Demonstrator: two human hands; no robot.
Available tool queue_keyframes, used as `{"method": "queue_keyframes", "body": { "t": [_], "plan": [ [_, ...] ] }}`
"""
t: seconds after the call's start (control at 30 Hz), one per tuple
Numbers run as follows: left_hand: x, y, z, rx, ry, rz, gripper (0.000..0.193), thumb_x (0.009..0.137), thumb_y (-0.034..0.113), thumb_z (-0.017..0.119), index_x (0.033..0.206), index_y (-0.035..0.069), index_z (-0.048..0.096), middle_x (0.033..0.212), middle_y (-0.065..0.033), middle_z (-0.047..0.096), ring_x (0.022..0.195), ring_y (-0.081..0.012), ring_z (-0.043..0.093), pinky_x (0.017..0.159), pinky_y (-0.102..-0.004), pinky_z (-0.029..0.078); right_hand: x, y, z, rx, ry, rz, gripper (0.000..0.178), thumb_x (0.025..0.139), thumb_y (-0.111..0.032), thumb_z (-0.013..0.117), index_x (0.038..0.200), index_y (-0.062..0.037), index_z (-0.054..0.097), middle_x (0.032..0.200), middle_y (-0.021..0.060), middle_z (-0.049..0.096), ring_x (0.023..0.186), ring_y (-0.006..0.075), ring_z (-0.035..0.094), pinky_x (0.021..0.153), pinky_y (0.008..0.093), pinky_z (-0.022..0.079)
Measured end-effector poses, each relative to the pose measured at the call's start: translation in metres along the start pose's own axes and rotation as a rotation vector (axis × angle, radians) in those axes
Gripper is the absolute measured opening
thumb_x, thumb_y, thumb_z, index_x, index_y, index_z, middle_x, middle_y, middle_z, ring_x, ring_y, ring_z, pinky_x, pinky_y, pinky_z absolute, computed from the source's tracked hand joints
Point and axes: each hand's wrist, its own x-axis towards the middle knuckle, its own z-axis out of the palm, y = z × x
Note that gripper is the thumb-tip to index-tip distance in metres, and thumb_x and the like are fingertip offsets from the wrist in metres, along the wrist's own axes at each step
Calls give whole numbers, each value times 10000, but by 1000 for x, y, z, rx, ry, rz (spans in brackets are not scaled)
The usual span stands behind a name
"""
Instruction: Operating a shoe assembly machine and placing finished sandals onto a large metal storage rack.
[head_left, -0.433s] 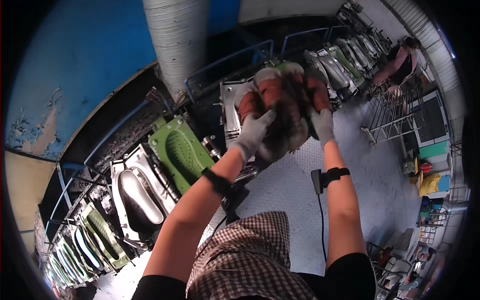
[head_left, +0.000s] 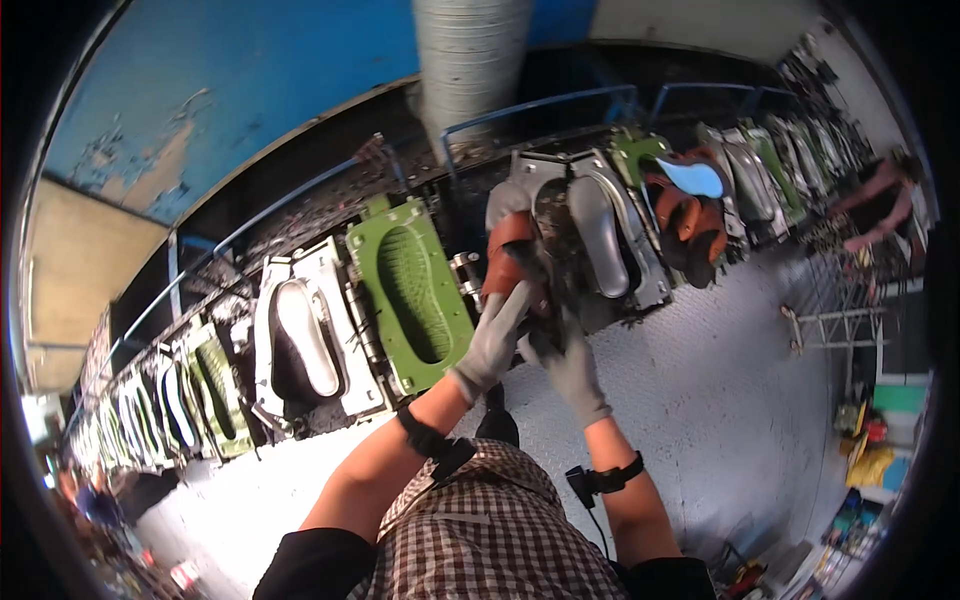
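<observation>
In front of me, a reddish-brown sandal upper with a grey rounded end stands upright in my gloved hands. My left hand is closed round its lower left side. My right hand grips its dark lower end from the right, with the fingers partly blurred. Behind it lies an opened silver shoe mould with a foot-shaped plate. More brown sandal uppers, one with a light blue sole, rest on the moulds farther right. A green sole mould stands left of my hands.
An open silver mould and a row of further moulds curve away to the left. A blue rail runs behind them, beside a thick wrapped pipe. At right are a metal rack and another person.
The bundle of several brown uppers between my hands is now one upper. Others lie on the moulds to the right. My hands have moved lower and closer together, and the view has swung left.
</observation>
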Motion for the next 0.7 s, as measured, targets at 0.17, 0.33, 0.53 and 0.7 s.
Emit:
{"method": "queue_keyframes", "body": {
  "t": [0.17,0.33,0.53,0.7],
  "plan": [
    [-107,85,-121,166,-21,-48,322,1070,205,515,1306,3,599,1009,-64,650,856,-176,625,803,-317,545,-24,33,63,-457,-64,176,444,965,-17,601,1402,17,523,986,24,679,862,135,633,814,274,526],
    [-142,58,-291,907,1041,114,432,1023,348,585,1227,-29,636,1110,-125,676,1002,-219,617,905,-336,479,-32,33,133,-356,0,1,343,923,-34,601,1258,39,614,1077,30,677,947,109,623,884,273,507],
    [-90,37,-351,-111,557,-325,671,1014,577,467,1290,-14,623,1142,-80,657,1009,-167,593,929,-314,468,-20,56,227,-115,48,54,339,943,-54,608,1268,43,619,1125,25,666,969,87,602,899,249,487],
    [-103,28,-370,-134,418,-149,577,1017,506,505,1302,17,615,1116,-71,649,983,-154,586,898,-302,469,25,79,290,-666,123,-378,308,931,-110,681,1234,-61,667,1034,60,690,872,212,676,810,346,541]
  ]
}}
